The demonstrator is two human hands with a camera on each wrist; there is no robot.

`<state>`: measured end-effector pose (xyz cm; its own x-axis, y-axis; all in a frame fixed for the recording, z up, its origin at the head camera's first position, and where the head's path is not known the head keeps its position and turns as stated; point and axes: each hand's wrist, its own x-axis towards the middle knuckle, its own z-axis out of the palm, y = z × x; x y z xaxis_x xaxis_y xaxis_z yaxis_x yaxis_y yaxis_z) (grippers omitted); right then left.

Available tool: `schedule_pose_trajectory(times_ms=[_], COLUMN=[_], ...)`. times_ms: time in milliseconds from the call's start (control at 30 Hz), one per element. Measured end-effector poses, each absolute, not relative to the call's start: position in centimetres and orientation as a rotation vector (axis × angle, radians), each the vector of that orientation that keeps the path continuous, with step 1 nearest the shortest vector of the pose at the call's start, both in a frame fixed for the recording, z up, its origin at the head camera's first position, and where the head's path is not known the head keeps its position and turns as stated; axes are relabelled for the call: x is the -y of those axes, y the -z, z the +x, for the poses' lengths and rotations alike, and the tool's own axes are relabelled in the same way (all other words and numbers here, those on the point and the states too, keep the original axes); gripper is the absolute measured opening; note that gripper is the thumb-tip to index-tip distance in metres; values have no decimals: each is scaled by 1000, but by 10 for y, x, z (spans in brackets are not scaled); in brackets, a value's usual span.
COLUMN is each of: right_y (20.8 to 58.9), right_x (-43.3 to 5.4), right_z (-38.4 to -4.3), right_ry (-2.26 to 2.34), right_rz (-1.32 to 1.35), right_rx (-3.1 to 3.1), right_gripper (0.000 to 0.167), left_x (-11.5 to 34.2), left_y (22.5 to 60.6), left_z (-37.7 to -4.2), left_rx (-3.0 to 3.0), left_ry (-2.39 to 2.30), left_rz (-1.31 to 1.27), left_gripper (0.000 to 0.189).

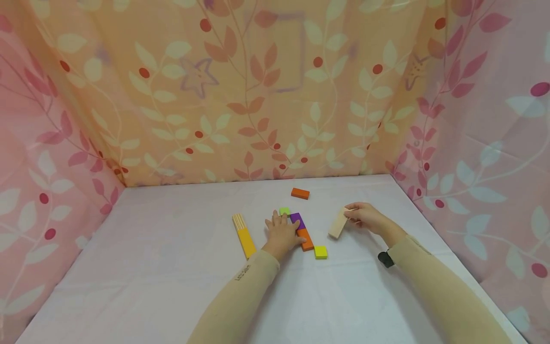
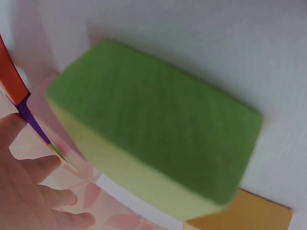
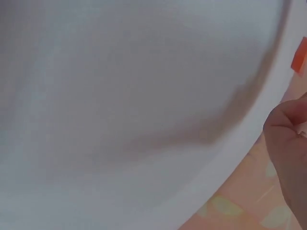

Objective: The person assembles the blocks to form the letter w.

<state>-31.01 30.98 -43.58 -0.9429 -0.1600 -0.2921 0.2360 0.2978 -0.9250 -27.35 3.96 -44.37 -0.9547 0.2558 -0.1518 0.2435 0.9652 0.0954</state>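
My right hand pinches one end of a plain pale wooden block, which is tilted over the table. My left hand, fingers spread, lies beside a purple block and an orange block set end to end; its thumb touches the orange one. Just beyond the left fingers sits a light green block. Close to the left wrist camera a big green block fills the middle. In the right wrist view only part of the right hand shows, and the pale block is hidden.
A yellow block lies near the orange one. Farther back is another orange block. Left of my left hand lies a long yellow piece with pale strips. Patterned curtains border the white table at the back and sides.
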Motion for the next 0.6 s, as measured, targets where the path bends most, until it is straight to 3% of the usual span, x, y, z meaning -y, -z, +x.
schedule_pose_trajectory(times_ms=[600], right_y=[447], right_x=[-280], right_z=[-315], right_ry=[1152], right_rz=[-70], right_rx=[-2499], right_gripper=[49], left_x=[-40], left_y=[444], left_z=[-273], left_rx=[-2941], left_ry=[-162], left_rz=[356], left_gripper=[68])
